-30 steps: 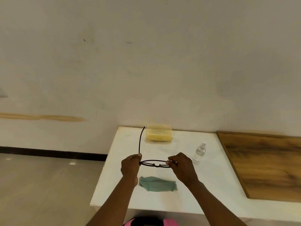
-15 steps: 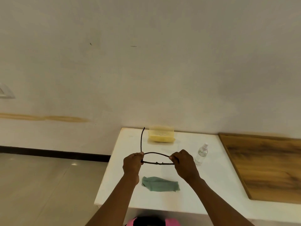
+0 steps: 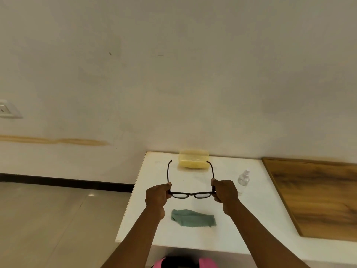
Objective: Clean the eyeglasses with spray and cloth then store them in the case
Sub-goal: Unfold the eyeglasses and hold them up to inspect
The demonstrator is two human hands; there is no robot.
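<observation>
While both arms of the glasses [image 3: 190, 194] are unfolded, we hold them above the counter [image 3: 257, 215], left hand [image 3: 156, 196] and right hand [image 3: 225, 192] each with its grip curled round a hinge end. Nothing looks cleaned yet: bottle [image 3: 243, 178] stands near the right hand, cloth [image 3: 193, 218] lies toward the near edge, yellow case [image 3: 193, 161] at the far edge by the wall. Spray, wipe, storing remain. Counter middle is bare; left edge close.

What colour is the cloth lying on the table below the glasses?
The cloth is muted green, seen best in the head view.
</observation>
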